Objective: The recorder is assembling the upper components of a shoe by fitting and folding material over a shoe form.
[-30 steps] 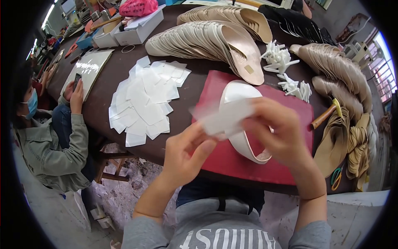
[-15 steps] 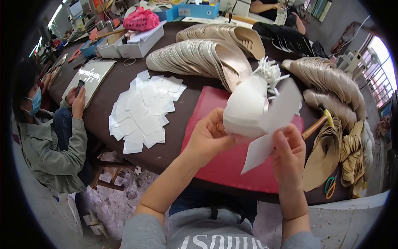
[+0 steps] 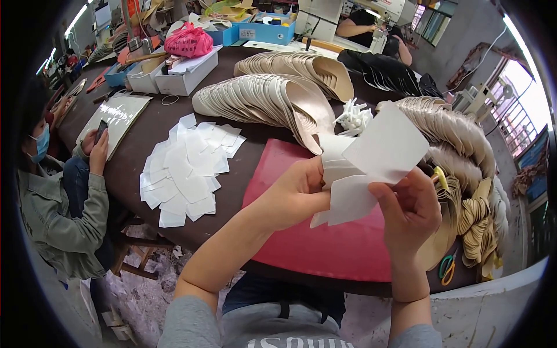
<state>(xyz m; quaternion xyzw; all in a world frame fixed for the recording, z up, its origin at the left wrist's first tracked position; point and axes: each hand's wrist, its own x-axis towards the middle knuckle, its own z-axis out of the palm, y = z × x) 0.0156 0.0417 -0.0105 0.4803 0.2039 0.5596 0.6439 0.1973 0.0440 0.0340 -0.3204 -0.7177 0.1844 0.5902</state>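
Both of my hands are raised over a red mat [image 3: 313,249] on the dark table. My left hand [image 3: 299,194] is closed around a stack of thin white pieces [image 3: 335,155], its thumb along the near side. Between the thumb and fingers of my right hand [image 3: 413,210] is a white sheet [image 3: 390,142], its broad upper part standing up. Below it a second white flap [image 3: 351,200] spans the gap between my hands. Whether that flap belongs to the sheet or the stack I cannot tell. To the left lies a spread pile of white pieces [image 3: 185,165].
Overlapping rows of cream curved pieces [image 3: 255,104] lie beyond the mat, near white sticks [image 3: 355,118]. At right are tan pieces [image 3: 478,206], a yellow-headed hammer [image 3: 441,177] and scissors [image 3: 447,269]. A masked person [image 3: 64,203] sits at left with a phone.
My right hand has turned the white sheet so its broad face shows. The stack in my left hand has tipped and is now partly covered. The whole view has shifted slightly.
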